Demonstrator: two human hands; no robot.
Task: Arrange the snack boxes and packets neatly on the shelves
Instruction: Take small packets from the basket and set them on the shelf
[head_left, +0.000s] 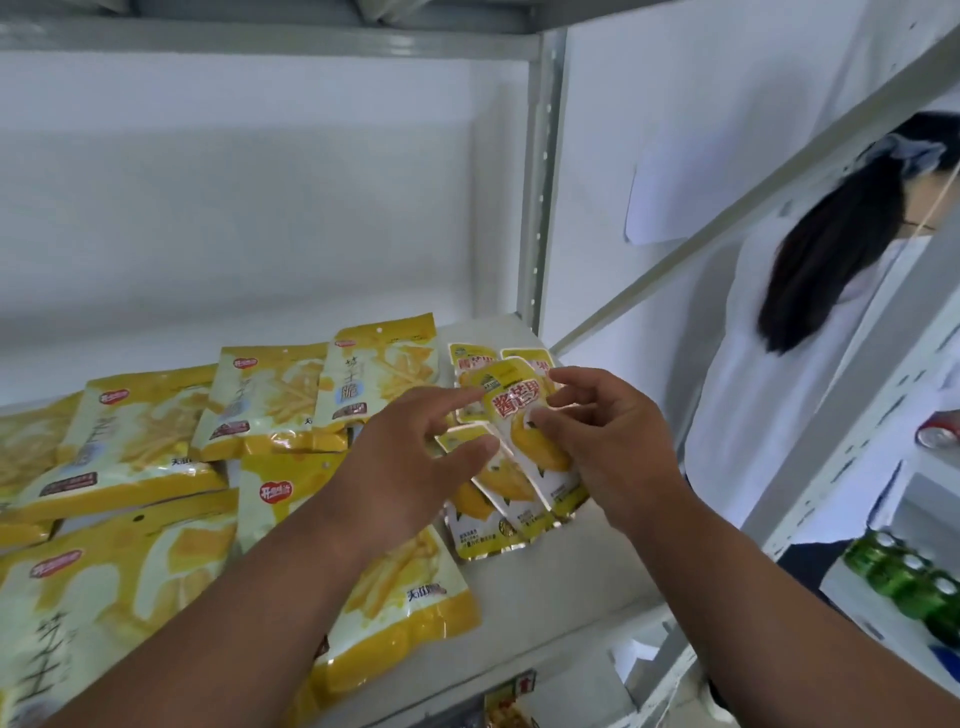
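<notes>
Head view: small packet (524, 421) between both hands (602, 447).

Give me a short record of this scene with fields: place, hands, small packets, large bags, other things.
place: white shelf with grey post
right hand: pinches one small packet, lifted and tilted
left hand: fingers spread, reaching to the same packet; contact unclear
small packets: overlapping pile at the shelf's right end
large bags: yellow, lying flat and overlapping, on the left
other: person in white at right; green cans and red can on next shelves
</notes>
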